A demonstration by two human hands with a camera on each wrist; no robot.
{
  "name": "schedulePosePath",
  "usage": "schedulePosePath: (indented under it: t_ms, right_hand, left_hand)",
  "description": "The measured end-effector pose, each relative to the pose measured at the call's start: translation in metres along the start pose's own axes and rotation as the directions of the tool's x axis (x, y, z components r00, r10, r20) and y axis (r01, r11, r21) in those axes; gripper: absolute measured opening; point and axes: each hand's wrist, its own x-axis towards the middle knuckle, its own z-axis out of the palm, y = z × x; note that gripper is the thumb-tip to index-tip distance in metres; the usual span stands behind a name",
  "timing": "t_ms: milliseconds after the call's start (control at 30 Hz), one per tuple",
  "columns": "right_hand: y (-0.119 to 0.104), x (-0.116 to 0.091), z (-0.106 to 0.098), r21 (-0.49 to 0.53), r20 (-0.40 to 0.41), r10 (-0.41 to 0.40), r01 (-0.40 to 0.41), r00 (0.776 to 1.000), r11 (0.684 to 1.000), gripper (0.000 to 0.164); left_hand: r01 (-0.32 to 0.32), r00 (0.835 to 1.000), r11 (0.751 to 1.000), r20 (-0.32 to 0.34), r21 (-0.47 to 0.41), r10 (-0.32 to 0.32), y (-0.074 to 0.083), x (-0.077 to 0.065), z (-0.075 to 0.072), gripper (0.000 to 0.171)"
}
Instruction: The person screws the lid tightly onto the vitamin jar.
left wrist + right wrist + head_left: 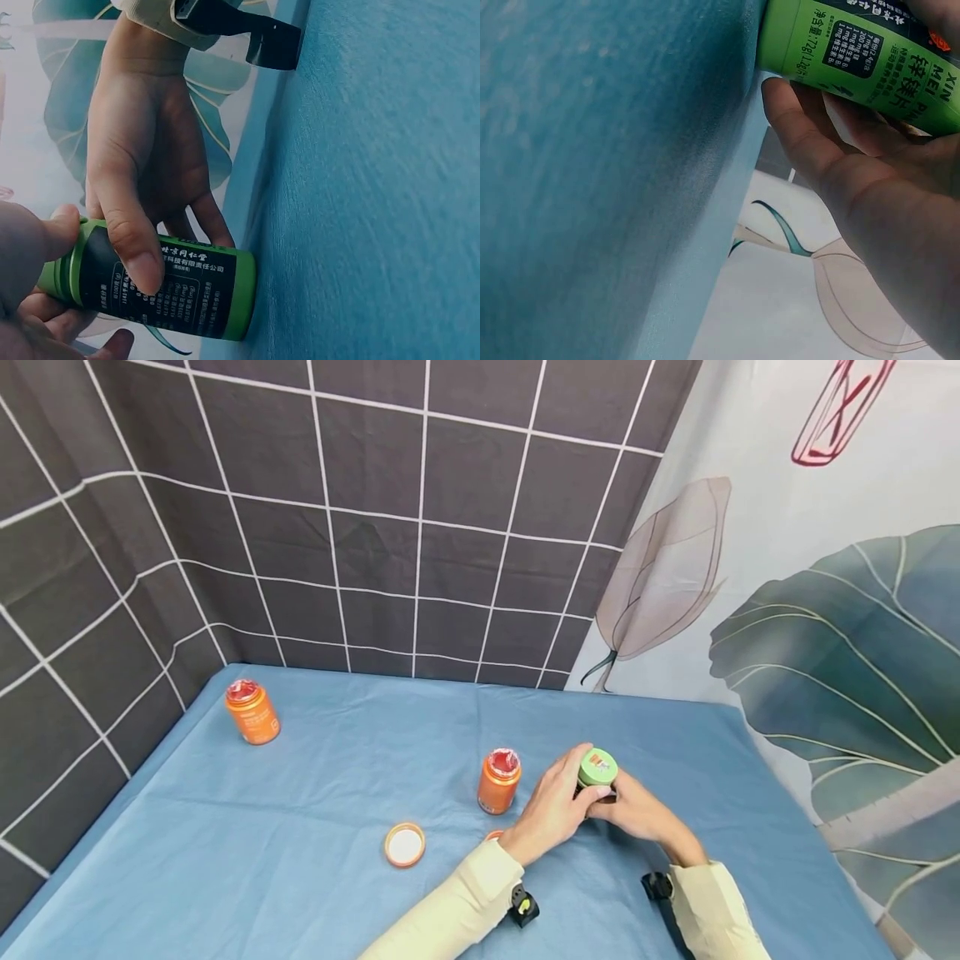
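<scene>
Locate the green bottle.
In the head view, the green bottle is right of centre, between left hand and right hand, right of an orange jar.

A: Passage, left side?
B: One broad lane of blue cloth (322, 768), which ran between the far-left orange bottle (255, 718) and the middle orange bottle (497, 789); one loose cap (405, 845) lay at its near end.
A: Approach to the green bottle (187, 304)?
B: Both flanks were taken up by the left hand (551, 806) and right hand (637, 810). The middle orange bottle stood near. The green lid (598, 767) was exposed from above.
A: Between the sleeves (457, 906)?
B: One strip of cloth, narrowed by black wrist mounts (523, 907).
A: Limits?
B: Rear: gridded curtain (375, 556). Right: leaf-print curtain (847, 643).
</scene>
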Motion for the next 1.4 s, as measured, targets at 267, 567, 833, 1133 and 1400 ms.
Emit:
schedulePosePath:
  t_ms: [267,567,833,1133,1400]
  right_hand:
    - [-0.0019,-0.0004,-0.0002,0.016,0.008,-0.006,0.006,1.0,1.0,0.057]
    - [0.0002,0.0007,-0.0001,0.02,0.024,-0.031,0.031,0.999,0.999,0.057]
    - [-0.0006,0.0027,0.0013,0.001,-0.002,-0.031,0.031,1.0,1.0,0.071]
    - [-0.0015,0.0013,0.002,0.022,0.008,0.003,-0.003,1.0,1.0,0.065]
    - [-0.0016,0.0007,0.0025,0.035,0.011,0.001,-0.002,1.0,0.999,0.059]
  left_hand:
    - [-0.016,0.997,1.0,0.078,0.021,0.014,-0.0006,0.0015,-0.0041,0.052]
    - [0.05,0.993,0.999,0.108,-0.008,-0.049,-0.0006,0.0045,-0.0064,0.063]
    - [0.145,0.987,0.98,-0.043,-0.133,-0.152,0.0019,0.0025,-0.0017,0.067]
    - [0.081,0.994,0.994,-0.073,-0.074,-0.087,0.0014,0.0036,-0.0048,0.055]
    - [-0.009,0.999,0.998,-0.043,-0.065,0.006,-0.0023,0.0056,-0.0088,0.047]
